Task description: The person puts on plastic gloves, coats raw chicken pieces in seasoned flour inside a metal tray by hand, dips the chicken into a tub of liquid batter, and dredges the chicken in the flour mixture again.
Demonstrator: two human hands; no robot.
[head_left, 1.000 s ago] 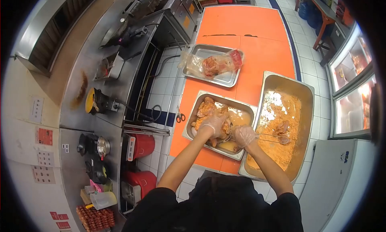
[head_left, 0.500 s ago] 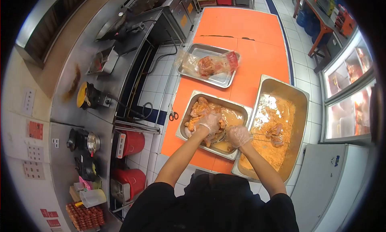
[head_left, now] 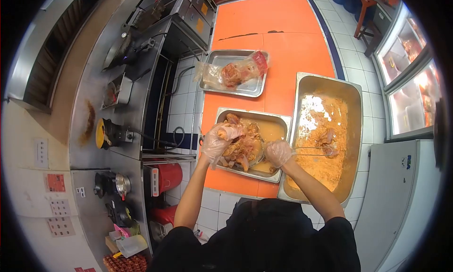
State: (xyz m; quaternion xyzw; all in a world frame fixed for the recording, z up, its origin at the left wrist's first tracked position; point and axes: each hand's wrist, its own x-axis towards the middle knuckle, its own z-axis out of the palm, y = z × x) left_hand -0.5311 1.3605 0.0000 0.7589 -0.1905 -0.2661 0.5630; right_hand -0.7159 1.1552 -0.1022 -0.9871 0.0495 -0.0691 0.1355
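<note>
My left hand (head_left: 217, 142), in a clear plastic glove, is at the left rim of a steel tray (head_left: 286, 130). Its fingers are curled round a piece of raw chicken (head_left: 230, 131). More chicken pieces (head_left: 245, 147) lie heaped in the tray's left half, in a cloudy tan liquid (head_left: 268, 125). My right hand (head_left: 278, 153), gloved too, is closed above the tray's right side on the end of metal tongs (head_left: 311, 154). The tongs reach over a deep steel pan (head_left: 355, 116) of orange flour coating (head_left: 314, 170), near a coated lump (head_left: 325, 137).
Behind, a shallow metal tray (head_left: 255, 91) holds a plastic bag of meat (head_left: 232, 75). All three containers stand on the orange tabletop (head_left: 288, 50). A stove counter with a wok (head_left: 118, 50) runs along the left. A white cabinet (head_left: 389, 192) stands at the right.
My left hand has moved left from the tray's middle to its left rim, uncovering the chicken heap. My right hand stays on the tongs. The whole view has shifted slightly.
</note>
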